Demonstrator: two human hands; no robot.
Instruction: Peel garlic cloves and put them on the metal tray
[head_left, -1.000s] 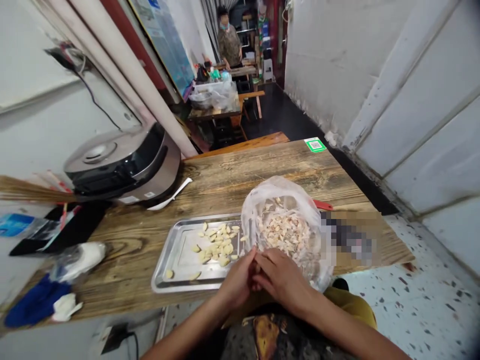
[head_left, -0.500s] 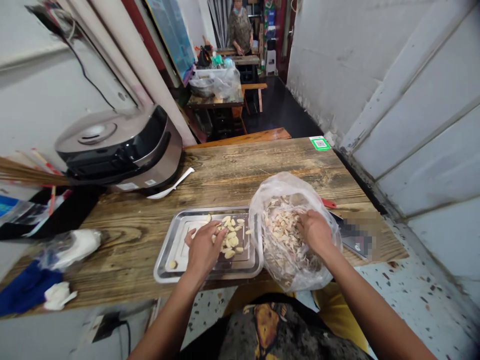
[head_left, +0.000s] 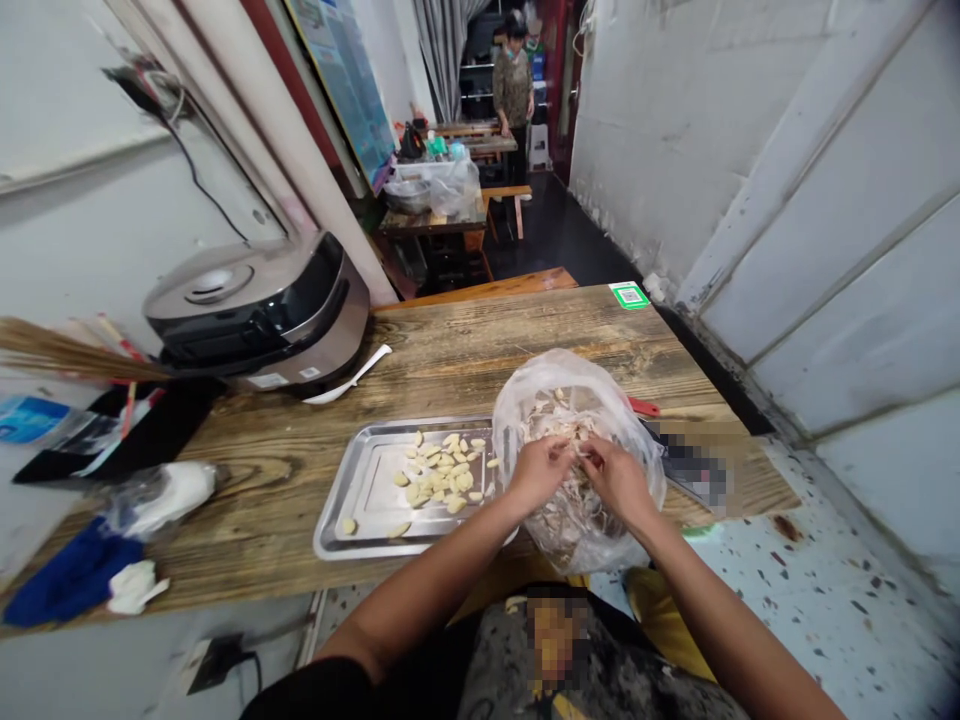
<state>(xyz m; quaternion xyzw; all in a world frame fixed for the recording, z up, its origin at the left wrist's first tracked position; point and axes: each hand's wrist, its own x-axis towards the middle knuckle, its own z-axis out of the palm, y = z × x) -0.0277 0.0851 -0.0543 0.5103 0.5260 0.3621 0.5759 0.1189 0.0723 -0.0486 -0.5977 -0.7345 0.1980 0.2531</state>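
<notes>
A clear plastic bag (head_left: 547, 385) full of garlic cloves and papery skins stands at the near edge of the wooden table (head_left: 480, 350). Both my hands are over its mouth. My left hand (head_left: 536, 470) and my right hand (head_left: 615, 478) have their fingers pinched together on a small garlic clove between them. Left of the bag lies a shallow metal tray (head_left: 367, 500) holding several peeled garlic cloves (head_left: 442, 475).
A rice cooker (head_left: 255, 315) and a white rice paddle (head_left: 349, 378) stand at the table's back left. A cleaver with a red handle (head_left: 679, 455) lies right of the bag. Cloths and bags (head_left: 112, 540) are at the left end. A person (head_left: 514, 85) stands far back.
My left hand left the tray and came right to the bag's mouth, where it met my right hand. A second ago both hands were together nearer my body.
</notes>
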